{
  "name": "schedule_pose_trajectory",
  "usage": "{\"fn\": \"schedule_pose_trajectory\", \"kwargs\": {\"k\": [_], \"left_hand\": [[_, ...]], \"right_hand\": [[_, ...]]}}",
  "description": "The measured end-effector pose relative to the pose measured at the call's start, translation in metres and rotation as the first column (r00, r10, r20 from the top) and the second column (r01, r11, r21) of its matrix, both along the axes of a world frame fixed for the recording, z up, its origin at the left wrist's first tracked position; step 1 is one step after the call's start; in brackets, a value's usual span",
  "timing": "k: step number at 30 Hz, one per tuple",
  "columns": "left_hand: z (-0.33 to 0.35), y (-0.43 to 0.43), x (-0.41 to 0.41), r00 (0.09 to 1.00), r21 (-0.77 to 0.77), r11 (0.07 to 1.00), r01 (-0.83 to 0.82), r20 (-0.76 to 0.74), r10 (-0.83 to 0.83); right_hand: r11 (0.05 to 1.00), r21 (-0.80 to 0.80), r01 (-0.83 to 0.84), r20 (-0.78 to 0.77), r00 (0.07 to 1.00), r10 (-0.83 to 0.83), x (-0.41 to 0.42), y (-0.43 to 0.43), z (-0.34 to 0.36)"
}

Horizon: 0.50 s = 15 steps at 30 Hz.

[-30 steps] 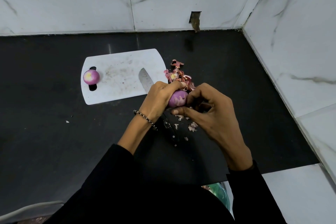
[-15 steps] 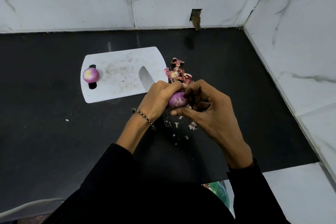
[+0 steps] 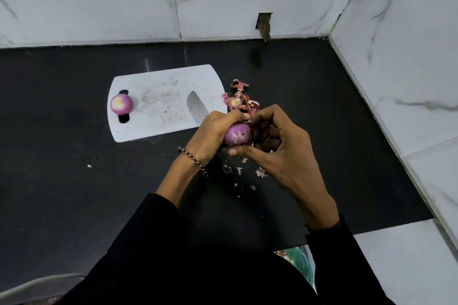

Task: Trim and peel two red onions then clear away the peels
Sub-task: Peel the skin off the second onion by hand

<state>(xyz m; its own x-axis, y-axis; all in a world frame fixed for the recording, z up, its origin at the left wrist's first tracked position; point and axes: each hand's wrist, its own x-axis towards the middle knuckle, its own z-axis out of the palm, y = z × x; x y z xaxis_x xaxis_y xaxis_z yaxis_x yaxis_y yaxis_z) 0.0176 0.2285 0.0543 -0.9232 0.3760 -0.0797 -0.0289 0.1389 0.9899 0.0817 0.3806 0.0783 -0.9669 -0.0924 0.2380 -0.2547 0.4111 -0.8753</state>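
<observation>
Barely anything's changed this past second: your left hand (image 3: 213,134) still grips the second onion (image 3: 238,134) just above the desk (image 3: 62,156), while your right hand (image 3: 285,156) has its fingers (image 3: 265,114) crept up to pinch skin at the top. Nearly peeled, I'd say. The first onion (image 3: 121,104) sits bare on the board (image 3: 161,116). The peels (image 3: 239,100) pile up just beside the board's right edge, with open desk beyond them.
</observation>
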Motion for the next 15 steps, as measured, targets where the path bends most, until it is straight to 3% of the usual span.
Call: {"fn": "schedule_pose_trajectory", "kwargs": {"k": [4,12,15], "left_hand": [[-0.0029,-0.0016,-0.0006,0.995,-0.050,0.998,0.048,-0.086,-0.052],[-0.0085,0.0004,0.0003,0.998,-0.023,1.000,-0.001,-0.065,-0.001],[-0.0071,0.0026,-0.0006,0.990,0.055,0.994,-0.094,0.114,0.087]], "right_hand": [[1.000,0.011,-0.024,0.013,1.000,0.024,-0.0018,0.0009,0.0006],[0.998,0.054,-0.037,0.016,0.999,0.036,-0.0072,0.0021,0.0000],[0.994,0.109,-0.021,-0.040,0.999,0.025,-0.0070,-0.0009,-0.0026]]}}
